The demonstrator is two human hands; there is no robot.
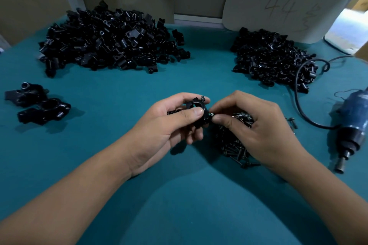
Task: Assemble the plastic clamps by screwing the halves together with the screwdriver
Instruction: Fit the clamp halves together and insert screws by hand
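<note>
A table (pixel 119 89) covered in teal cloth. Toward its far edge lie two heaps of black plastic parts: a large heap (pixel 107 40) far left, a smaller heap (pixel 272 57) far right. Near the left edge sit a few assembled clamps (pixel 37 103). Loose screws (pixel 237 145) lie mid-table, and a blue electric screwdriver (pixel 350 131) with its cord (pixel 302 85) lies along the right edge.

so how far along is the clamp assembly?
Early. Done: a few assembled clamps sit at the left. In hand: left hand grips a clamp while right hand fits a screw; screwdriver lies idle. Left: two big piles of halves.
</note>
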